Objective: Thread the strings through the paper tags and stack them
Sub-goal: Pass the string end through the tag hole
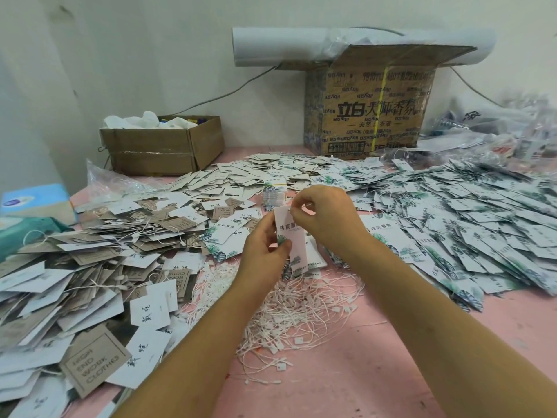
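Paper tag (290, 229), left hand (265, 247) grips, right hand (325, 212) pinches

The worktop (391, 372) is pink. At lower centre, thin white strings (289, 312) carry small white square tabs. The pale rectangular paper tag (289, 233) at centre shows dark characters and green leaf print, and the heaped white paper tags (467, 212) at right share that pattern. At lower left, grey-brown card tags (93, 363) bear framed block lettering, and plain white card tags (149, 309) bear black brush characters. The large brown cardboard box (367, 116) at upper right has dark print and a yellow strap (380, 95).
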